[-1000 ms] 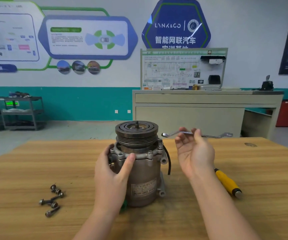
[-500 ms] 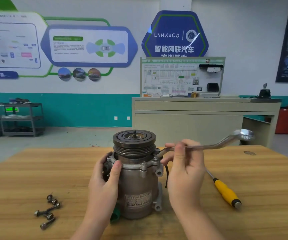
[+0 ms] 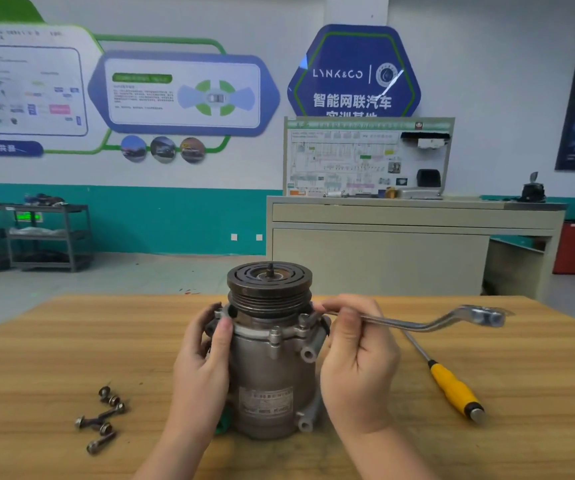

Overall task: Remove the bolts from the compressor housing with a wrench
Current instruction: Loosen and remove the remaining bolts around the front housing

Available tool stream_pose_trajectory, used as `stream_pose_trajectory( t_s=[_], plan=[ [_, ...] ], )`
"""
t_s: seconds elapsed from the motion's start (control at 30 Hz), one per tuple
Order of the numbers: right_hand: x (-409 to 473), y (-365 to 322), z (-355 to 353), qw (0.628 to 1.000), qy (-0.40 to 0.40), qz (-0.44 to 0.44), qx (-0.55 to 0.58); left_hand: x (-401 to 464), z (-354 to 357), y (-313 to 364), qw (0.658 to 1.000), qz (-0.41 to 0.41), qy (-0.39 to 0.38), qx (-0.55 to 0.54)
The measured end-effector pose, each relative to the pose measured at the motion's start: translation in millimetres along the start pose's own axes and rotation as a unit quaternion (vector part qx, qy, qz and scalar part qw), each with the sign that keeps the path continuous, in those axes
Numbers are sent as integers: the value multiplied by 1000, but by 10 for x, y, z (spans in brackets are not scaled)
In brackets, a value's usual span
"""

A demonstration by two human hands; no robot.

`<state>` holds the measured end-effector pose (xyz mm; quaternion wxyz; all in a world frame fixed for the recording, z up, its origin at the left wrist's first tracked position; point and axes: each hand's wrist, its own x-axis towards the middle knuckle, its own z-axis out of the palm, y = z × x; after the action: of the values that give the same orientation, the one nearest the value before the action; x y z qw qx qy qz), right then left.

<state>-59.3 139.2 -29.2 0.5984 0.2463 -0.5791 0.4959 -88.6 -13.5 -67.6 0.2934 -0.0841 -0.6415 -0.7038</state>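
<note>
A grey compressor (image 3: pixel 269 368) stands upright on the wooden table (image 3: pixel 37 358), its dark pulley on top. Bolts (image 3: pixel 275 336) sit in the flange under the pulley. My left hand (image 3: pixel 203 365) grips the housing's left side, thumb on the flange. My right hand (image 3: pixel 355 358) pinches the near end of a silver offset ring wrench (image 3: pixel 428 322). The wrench's near ring lies at a bolt on the flange's right side, partly hidden by my fingers. Its far ring points right, above the table.
Several removed bolts (image 3: pixel 101 419) lie loose on the table to the left. A yellow-handled screwdriver (image 3: pixel 452 389) lies to the right of the compressor. A beige bench (image 3: pixel 410 237) and metal shelves (image 3: pixel 37 233) stand behind the table.
My right hand brought the wrench down from mid-air to the right side of the flange and the far end swung lower. My left hand stayed on the housing.
</note>
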Motion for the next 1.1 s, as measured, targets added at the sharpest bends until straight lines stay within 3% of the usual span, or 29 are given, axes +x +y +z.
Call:
stream_pose_trajectory(
  t_s=[0.2,0.27,0.33,0.4,0.47,0.5,0.57,0.7,0.77,0.97,1.1],
  plan=[
    [11,-87,168,978,81,136,139,36,-53,35,999,-33,-33,-9],
    [77,4,132,956,106,233,146,12,-30,18,1000,-20,-15,5],
    [181,146,84,907,111,365,181,-39,10,3,1000,6,14,18],
    [295,262,45,812,111,492,293,-92,42,0,998,34,37,38],
    [377,311,14,733,116,545,390,-116,45,3,996,46,41,58],
    [392,321,-4,719,124,540,419,-110,33,1,996,46,37,66],
    [389,303,-30,733,136,502,438,-83,6,-17,995,41,29,85],
    [315,165,-61,892,103,340,280,-77,-8,-9,1000,3,-4,22],
    [265,64,-47,937,77,267,211,-89,-6,5,1000,-4,-14,9],
    [117,-99,-15,990,-21,78,111,-103,30,-18,1000,-1,12,-2],
    [-4,-83,21,982,-141,-129,-3,-95,21,-32,1000,-1,2,-5]
  ],
)
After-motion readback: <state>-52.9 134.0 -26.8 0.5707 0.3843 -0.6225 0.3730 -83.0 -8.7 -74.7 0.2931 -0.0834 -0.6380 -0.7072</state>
